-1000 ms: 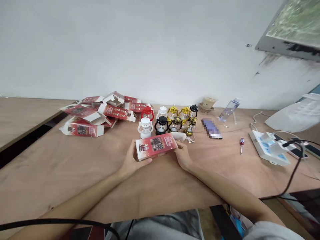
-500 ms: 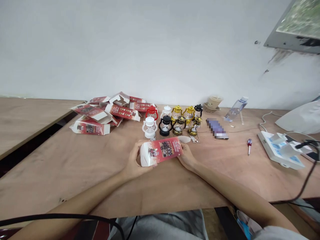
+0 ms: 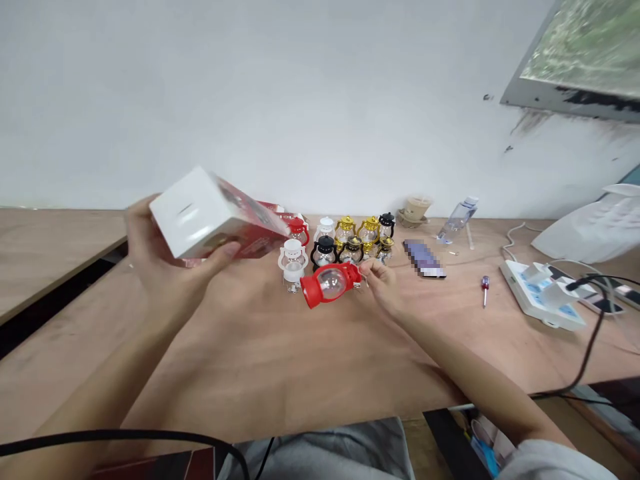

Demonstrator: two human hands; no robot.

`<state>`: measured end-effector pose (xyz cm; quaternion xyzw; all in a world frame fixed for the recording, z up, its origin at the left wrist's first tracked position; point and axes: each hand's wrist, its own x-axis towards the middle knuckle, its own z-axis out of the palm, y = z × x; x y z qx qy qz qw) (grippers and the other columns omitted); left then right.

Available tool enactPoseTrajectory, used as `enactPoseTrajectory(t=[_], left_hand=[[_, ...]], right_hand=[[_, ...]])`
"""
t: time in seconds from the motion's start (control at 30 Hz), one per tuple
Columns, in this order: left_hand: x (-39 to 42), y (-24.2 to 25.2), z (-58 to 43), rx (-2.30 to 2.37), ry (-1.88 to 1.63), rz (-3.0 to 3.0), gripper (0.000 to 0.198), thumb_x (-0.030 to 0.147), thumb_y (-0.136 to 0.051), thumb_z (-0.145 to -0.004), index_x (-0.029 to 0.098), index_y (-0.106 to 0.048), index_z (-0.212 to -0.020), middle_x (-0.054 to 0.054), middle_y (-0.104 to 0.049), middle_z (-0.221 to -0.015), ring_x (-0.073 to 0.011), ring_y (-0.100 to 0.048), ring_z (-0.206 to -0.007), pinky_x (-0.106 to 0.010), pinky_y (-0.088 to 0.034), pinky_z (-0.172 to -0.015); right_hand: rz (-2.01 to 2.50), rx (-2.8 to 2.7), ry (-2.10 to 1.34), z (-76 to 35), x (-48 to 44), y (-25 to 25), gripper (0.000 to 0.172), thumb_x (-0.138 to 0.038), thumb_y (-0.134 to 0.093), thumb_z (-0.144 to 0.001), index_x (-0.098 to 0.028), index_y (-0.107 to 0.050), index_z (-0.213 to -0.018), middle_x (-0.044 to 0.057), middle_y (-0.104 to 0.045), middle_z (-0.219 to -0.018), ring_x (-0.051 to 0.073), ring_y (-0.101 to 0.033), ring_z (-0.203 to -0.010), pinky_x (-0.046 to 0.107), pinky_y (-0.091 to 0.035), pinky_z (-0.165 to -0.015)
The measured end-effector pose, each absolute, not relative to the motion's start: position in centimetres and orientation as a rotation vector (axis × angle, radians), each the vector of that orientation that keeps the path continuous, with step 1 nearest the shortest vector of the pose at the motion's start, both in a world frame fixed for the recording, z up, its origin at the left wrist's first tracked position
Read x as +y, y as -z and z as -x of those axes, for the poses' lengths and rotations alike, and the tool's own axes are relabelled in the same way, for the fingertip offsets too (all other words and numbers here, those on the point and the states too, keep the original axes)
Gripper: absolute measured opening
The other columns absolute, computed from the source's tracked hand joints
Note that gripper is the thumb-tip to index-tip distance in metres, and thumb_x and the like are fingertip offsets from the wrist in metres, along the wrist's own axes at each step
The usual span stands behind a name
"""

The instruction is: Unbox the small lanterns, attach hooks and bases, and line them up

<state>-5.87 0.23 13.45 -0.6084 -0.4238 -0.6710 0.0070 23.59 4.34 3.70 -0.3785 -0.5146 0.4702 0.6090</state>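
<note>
My left hand [image 3: 165,247] is wrapped round a red and white cardboard box [image 3: 235,217], raised at the left with its closed white end toward me. In my right hand [image 3: 380,280] a small red lantern [image 3: 330,283] is pinched by its top and lies nearly sideways above the table. Its clear globe and red base point left, apart from the box. Just behind it stand several small lanterns in two rows, among them a white one [image 3: 293,263], a black one [image 3: 325,250], a gold one [image 3: 369,231] and another red one [image 3: 299,230].
Behind the raised box, other red boxes [image 3: 273,208] are mostly hidden. To the right lie a phone [image 3: 425,258], a screwdriver [image 3: 485,290] and a white power strip [image 3: 540,293] with cables. A bottle [image 3: 457,220] and a cup [image 3: 416,208] stand near the wall.
My left hand has lifted the box up and left, turning its closed end toward me. My right hand has left the box and now holds a red lantern.
</note>
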Motion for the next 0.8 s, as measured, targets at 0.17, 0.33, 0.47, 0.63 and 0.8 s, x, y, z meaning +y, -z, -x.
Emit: enactPoseTrajectory(t=[0.17,0.33,0.47,0.63,0.8], left_hand=[[-0.2,-16.9,5.2,-1.133,1.689,2.113,0.076,0.036,-0.084,-0.053,0.015,-0.049,-0.118,-0.006,-0.051,-0.118,-0.0215,-0.048,-0.107,-0.035,-0.039,-0.093],[0.6,-19.1,3.3,-1.059,1.076,2.469,0.060,0.038,-0.076,-0.066,0.018,-0.054,-0.117,-0.002,-0.060,-0.107,-0.0203,-0.053,-0.094,-0.044,-0.028,-0.098],[1.3,-19.6,1.9,-1.172,1.116,2.602,0.061,0.036,-0.079,-0.061,0.018,-0.055,-0.114,-0.002,-0.062,-0.102,-0.0213,-0.059,-0.087,-0.037,-0.037,-0.089],[1.6,-18.7,1.7,-1.146,1.265,2.499,0.064,0.037,-0.078,-0.061,0.018,-0.049,-0.114,-0.006,-0.062,-0.101,-0.0240,-0.061,-0.086,-0.033,-0.045,-0.071],[2.5,-17.0,1.1,-1.067,1.348,2.379,0.068,0.033,-0.077,-0.062,0.022,-0.037,-0.115,-0.009,-0.058,-0.116,-0.0236,-0.062,-0.093,-0.032,-0.049,-0.067]], right_hand=[[0.899,-1.972,-0.665,-24.9,3.2,-9.4,0.026,-0.043,-0.061,-0.080,-0.020,-0.064,-0.069,0.003,-0.055,-0.083,0.014,-0.053,-0.077,0.027,-0.043,-0.068],[0.998,-2.430,-0.451,-24.4,2.2,-12.5,0.027,-0.035,-0.053,-0.087,-0.019,-0.063,-0.068,0.004,-0.055,-0.084,0.014,-0.054,-0.071,0.029,-0.042,-0.069],[1.069,-2.510,-0.391,-24.7,2.4,-12.6,0.020,-0.024,-0.055,-0.084,-0.019,-0.060,-0.065,0.003,-0.055,-0.081,0.014,-0.054,-0.069,0.027,-0.040,-0.065],[1.188,-2.573,-0.335,-26.3,2.9,-13.1,0.015,-0.014,-0.053,-0.080,-0.018,-0.059,-0.067,0.002,-0.058,-0.080,0.014,-0.055,-0.070,0.026,-0.040,-0.065],[1.340,-2.448,-0.193,-25.7,2.3,-14.6,0.014,-0.026,-0.052,-0.085,-0.018,-0.062,-0.080,0.004,-0.063,-0.085,0.016,-0.058,-0.076,0.028,-0.040,-0.067]])
